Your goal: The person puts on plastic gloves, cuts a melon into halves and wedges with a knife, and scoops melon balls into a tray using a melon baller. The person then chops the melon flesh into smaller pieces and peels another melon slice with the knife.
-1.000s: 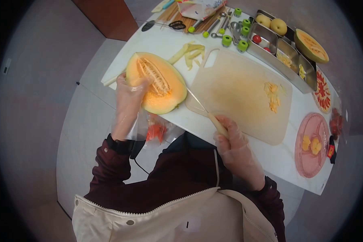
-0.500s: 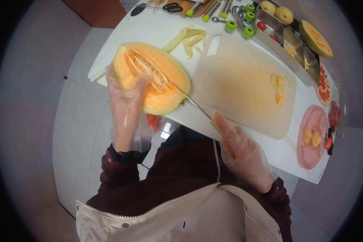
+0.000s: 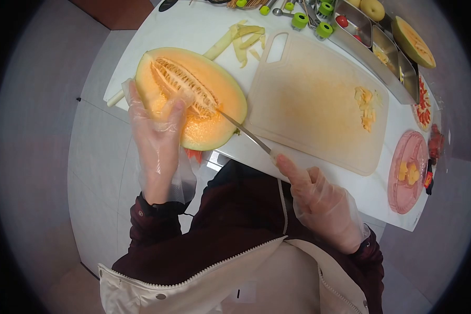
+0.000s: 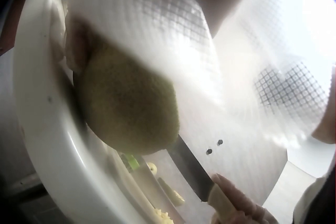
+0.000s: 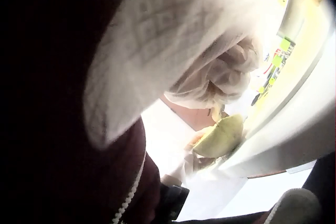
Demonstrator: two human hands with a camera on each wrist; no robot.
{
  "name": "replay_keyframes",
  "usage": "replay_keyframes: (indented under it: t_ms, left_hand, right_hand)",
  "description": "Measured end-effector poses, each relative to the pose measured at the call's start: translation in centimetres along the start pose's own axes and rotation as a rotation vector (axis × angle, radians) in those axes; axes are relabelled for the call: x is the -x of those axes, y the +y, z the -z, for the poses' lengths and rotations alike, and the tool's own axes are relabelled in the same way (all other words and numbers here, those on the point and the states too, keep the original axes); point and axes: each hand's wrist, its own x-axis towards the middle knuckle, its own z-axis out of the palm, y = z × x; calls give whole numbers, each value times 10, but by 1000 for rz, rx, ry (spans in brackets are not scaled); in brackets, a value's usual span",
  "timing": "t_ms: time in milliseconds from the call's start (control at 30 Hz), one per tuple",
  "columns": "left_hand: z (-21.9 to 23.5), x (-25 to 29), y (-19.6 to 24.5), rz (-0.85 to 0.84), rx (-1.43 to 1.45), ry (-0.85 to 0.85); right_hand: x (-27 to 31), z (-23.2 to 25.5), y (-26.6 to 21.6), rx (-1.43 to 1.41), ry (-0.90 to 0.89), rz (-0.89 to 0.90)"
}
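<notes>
A halved orange-fleshed melon (image 3: 220,94) lies tilted in my left hand (image 3: 157,141), cut face up, its seed cavity full of seeds. The thumb presses on the cut flesh, while the fingers go round the far rim and are partly hidden. My right hand (image 3: 324,204) grips the handle of a knife (image 3: 251,137). The blade tip meets the flesh at the near end of the seed cavity. From the left wrist view, the rind (image 4: 128,103) faces the camera and the blade (image 4: 191,166) shows beside it. Both hands wear clear plastic gloves.
A cutting board (image 3: 303,94) bears small melon scraps (image 3: 367,107). Rind peelings (image 3: 240,42) lie behind the melon. At the back right stand a metal compartment tray (image 3: 371,57) and another melon piece (image 3: 414,42). A pink plate (image 3: 395,193) sits near the right edge.
The knife tip has moved from beside the melon's right edge to the near end of its seed cavity. The melon and left hand have shifted left in view, as the head view moved.
</notes>
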Motion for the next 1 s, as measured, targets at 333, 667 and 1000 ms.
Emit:
replay_keyframes:
  t_ms: [333,667,1000]
  left_hand:
    - [5,-2,-1,23,-22,-32]
    - [5,-5,9,49,-15,-63]
    - [4,-8,10,4,-44,-75]
  right_hand:
    - [-1,18,-8,80,-96,11]
    - [0,21,-16,179,-152,-41]
    - [1,22,-20,332,-222,-84]
